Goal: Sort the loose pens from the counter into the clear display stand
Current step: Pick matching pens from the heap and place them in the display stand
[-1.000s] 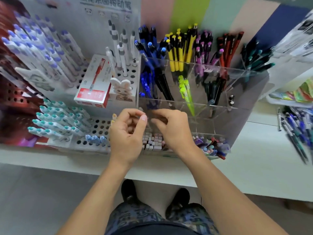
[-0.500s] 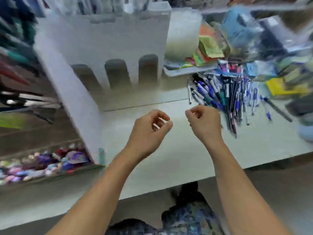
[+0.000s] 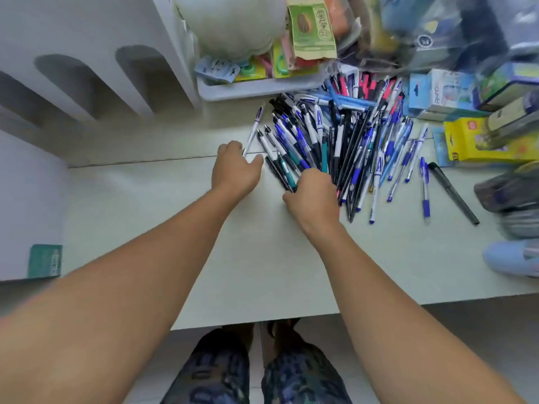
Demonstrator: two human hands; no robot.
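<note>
Pale counter [image 3: 262, 258], white arched panel [image 3: 87, 68] behind, grey tiled floor [image 3: 466, 330].

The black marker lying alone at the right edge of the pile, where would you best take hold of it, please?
Probably mid-barrel on the black marker, pinched across its width from above: it lies flat and diagonal on the counter, with bare space on both long sides.

Your loose pens [image 3: 344, 141], a fanned heap of blue, black, white and teal barrels, lying flat on the worktop [image 3: 233, 243], few strays at right
</note>
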